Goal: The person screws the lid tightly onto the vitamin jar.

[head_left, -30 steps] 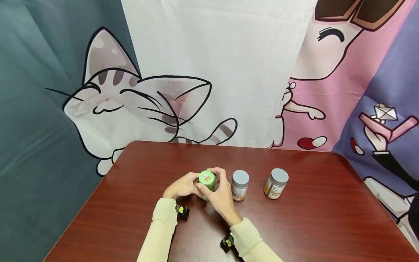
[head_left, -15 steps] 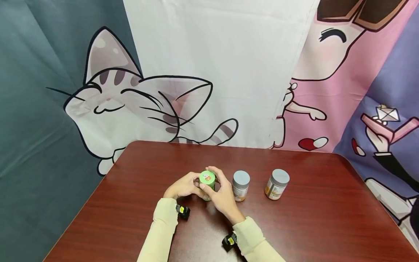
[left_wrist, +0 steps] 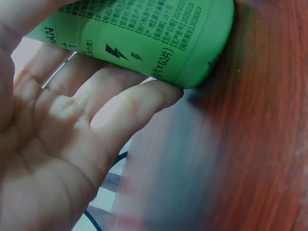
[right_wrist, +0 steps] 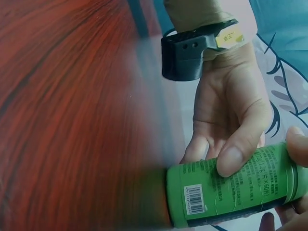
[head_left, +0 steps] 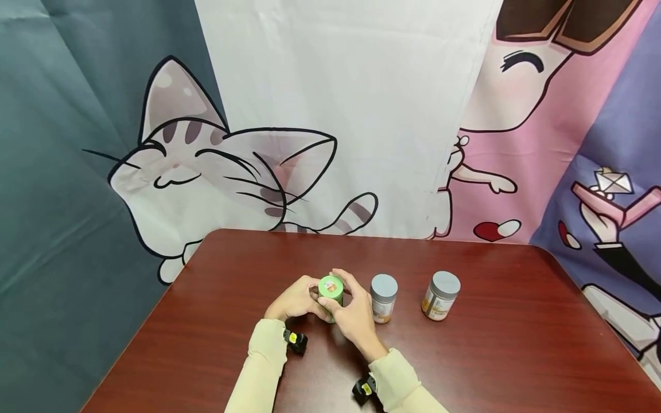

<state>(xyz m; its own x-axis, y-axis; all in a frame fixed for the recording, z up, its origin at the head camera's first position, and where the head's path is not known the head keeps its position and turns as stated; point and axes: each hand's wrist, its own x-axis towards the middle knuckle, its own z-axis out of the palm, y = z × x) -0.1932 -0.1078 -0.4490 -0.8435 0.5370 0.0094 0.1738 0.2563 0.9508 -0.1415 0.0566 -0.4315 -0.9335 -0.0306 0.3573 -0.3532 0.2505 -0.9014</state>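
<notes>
A green bottle (head_left: 330, 288) with a green lid stands on the table between both hands. My left hand (head_left: 295, 299) grips its body from the left; in the right wrist view the left thumb presses on the printed label beside a barcode. From the right, my right hand (head_left: 358, 319) holds the lid, its thumb at the near edge and a finger behind. In the left wrist view the bottle's base (left_wrist: 211, 43) is right at the tabletop. Most of the bottle's body is hidden by the hands in the head view.
Two jars with grey lids stand to the right: a nearer jar (head_left: 384, 298) close beside the right hand, and a farther jar (head_left: 441, 295). All rest on a reddish-brown wooden table (head_left: 496, 355). A cartoon-printed cloth (head_left: 341, 86) hangs behind its far edge.
The head view has tilted slightly, so everything sits a little lower. My right thumb has shifted a little rightward along the lid's near edge; both hands stay on the bottle.
</notes>
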